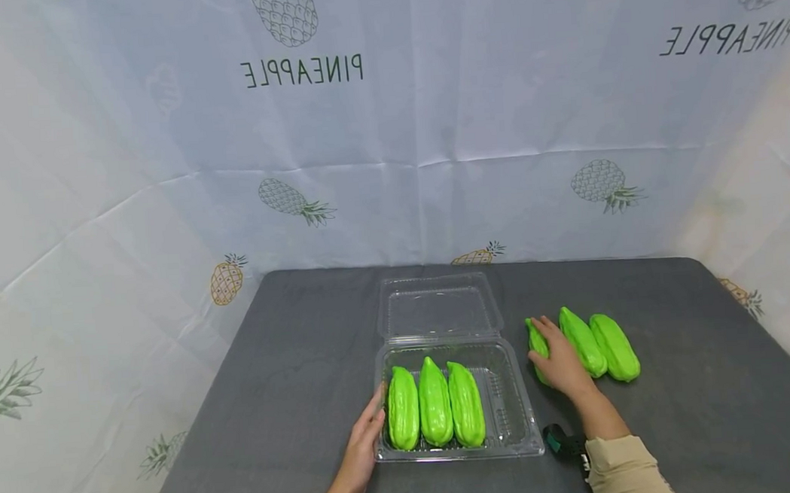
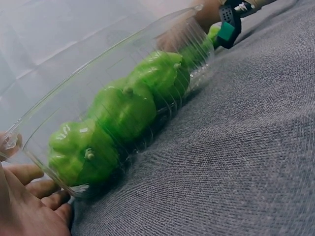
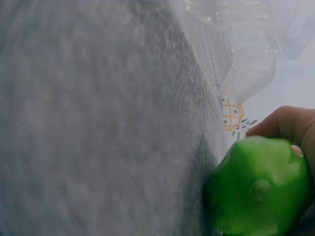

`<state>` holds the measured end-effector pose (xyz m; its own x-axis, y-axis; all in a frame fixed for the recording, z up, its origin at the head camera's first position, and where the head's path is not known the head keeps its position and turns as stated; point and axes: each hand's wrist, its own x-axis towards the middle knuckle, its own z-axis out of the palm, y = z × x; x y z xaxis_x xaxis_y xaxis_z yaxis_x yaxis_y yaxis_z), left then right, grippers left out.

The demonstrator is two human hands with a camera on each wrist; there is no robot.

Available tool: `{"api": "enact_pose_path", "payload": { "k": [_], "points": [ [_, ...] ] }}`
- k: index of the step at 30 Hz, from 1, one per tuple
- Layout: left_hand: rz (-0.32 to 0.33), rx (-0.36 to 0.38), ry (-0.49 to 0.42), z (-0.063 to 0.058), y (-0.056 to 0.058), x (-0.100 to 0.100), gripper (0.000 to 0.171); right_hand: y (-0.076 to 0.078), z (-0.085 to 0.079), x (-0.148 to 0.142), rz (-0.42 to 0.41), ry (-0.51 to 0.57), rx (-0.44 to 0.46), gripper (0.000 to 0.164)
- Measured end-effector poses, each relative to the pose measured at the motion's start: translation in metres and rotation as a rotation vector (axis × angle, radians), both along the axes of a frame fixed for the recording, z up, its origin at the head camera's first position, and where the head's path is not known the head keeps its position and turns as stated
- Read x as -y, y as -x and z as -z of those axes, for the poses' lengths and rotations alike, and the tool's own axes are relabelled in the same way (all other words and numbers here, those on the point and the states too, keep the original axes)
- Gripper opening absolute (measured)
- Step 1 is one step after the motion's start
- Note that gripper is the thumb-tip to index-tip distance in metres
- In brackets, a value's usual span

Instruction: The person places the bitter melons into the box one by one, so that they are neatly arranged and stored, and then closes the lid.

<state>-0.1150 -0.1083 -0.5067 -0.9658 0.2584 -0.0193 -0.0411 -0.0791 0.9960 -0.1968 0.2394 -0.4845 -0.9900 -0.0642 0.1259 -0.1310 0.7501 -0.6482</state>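
In the head view, a clear plastic clamshell box (image 1: 509, 451) stands with its lid folded back. Three ridged green gourds (image 1: 435, 402) lie side by side inside it. My left hand (image 1: 364, 435) holds the box's left side, thumb at the rim and fingers against the outer wall, as the left wrist view shows. To the right of the box, my right hand (image 1: 561, 361) grips another green gourd (image 3: 258, 189) between thumb and fingers. That gourd is partly hidden by the hand in the head view, and its rounded end faces the right wrist camera.
Two more green gourds (image 1: 615, 348) lie just right of my right hand. The hinged lid (image 1: 440, 311) lies flat behind the box. A dark grey cloth (image 1: 287, 374) covers the table, and a pineapple-print curtain (image 1: 421, 124) hangs behind it.
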Motion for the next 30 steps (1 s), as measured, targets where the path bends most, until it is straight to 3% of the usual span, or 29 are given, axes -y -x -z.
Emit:
{"api": "enact_pose_path", "payload": {
  "k": [16, 30],
  "points": [
    [0.006, 0.022, 0.004, -0.001, 0.002, 0.000, 0.061, -0.007, -0.013, -0.004, 0.039, 0.089, 0.015, 0.051],
    [0.015, 0.013, -0.010, -0.001, 0.002, 0.000, 0.061, -0.030, -0.045, 0.007, 0.083, 0.204, 0.101, 0.053]
  ]
}}
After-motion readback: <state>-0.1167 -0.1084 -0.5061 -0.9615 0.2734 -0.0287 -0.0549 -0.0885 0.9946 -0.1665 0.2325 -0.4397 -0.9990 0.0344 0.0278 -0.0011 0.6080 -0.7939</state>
